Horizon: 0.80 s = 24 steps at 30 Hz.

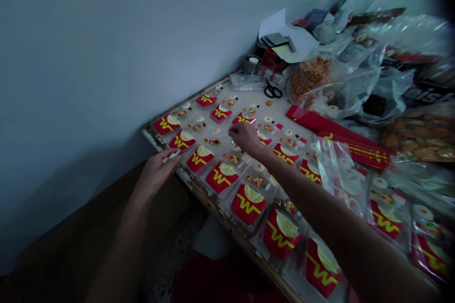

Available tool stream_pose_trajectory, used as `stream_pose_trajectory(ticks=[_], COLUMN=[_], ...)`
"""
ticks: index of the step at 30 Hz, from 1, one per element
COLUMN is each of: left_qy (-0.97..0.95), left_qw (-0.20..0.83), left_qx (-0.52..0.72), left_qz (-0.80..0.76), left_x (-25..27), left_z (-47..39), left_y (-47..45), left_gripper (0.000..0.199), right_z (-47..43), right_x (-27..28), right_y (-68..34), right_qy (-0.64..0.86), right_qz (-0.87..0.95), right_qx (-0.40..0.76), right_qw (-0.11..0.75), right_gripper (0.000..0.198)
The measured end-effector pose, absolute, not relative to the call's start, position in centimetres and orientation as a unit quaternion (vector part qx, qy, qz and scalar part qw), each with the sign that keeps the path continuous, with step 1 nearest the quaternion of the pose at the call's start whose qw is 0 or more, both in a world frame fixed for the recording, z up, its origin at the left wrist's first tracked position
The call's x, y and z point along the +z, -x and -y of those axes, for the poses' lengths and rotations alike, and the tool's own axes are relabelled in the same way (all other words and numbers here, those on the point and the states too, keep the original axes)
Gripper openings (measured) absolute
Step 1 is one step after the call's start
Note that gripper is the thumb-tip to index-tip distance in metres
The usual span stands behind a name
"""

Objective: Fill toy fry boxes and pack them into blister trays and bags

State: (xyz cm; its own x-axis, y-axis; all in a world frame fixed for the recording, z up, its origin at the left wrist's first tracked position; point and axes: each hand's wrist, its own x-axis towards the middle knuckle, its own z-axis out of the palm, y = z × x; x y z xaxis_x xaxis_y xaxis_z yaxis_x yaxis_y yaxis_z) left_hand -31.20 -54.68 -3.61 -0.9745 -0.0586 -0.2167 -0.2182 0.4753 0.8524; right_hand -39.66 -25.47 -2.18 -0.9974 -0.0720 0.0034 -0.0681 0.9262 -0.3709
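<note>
My left hand [156,168] is at the table's near left edge, its fingers closed around small white stick-like pieces [171,156]. My right hand [245,137] reaches over the middle of the rows with its fingertips pinched low; whatever they hold is hidden. Around both hands lie clear plastic packs in rows, each with a red fries carton bearing a yellow zigzag. One such carton [182,140] is just beside my left hand, and another carton [200,157] lies between the hands. Small miniature food pieces [214,142] sit near my right fingertips.
Black scissors [273,89] and a roll of tape [252,63] lie toward the back. Plastic bags of brown pieces [313,75], red printed sheets [350,144] and a bag of round items [423,132] crowd the right side. A wall [124,47] borders the table's far left.
</note>
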Motion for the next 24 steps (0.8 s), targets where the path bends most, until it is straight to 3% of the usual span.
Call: stream_pose_trajectory(ticks=[8,14,18,24], left_qy=[0.037,-0.018,-0.250,-0.294], left_qw=[-0.012,-0.274,-0.173,-0.104], left_qx=[0.492,0.404,0.323,0.273], left_qz=[-0.869,-0.872,-0.896,-0.910], left_x=[-4.5,-5.0,-5.2,-6.2], left_z=[50.9,48.8,46.5,44.2], left_y=[30.2,26.9,23.7,23.2], left_gripper=[0.049,0.034,0.034,0.036], right_z=[27.2,26.7,26.3,26.4], right_x=[-3.2,-3.3,-3.7,-3.1], right_y=[39.7,40.7,40.8,40.6], right_qy=[0.017,0.036,0.053,0.083], right_qz=[-0.978,-0.978,-0.977,-0.974], right_qx=[-0.202,-0.202,-0.202,-0.201], right_qw=[-0.036,-0.039,-0.038,-0.058], right_gripper=[0.039,0.036,0.037,0.033])
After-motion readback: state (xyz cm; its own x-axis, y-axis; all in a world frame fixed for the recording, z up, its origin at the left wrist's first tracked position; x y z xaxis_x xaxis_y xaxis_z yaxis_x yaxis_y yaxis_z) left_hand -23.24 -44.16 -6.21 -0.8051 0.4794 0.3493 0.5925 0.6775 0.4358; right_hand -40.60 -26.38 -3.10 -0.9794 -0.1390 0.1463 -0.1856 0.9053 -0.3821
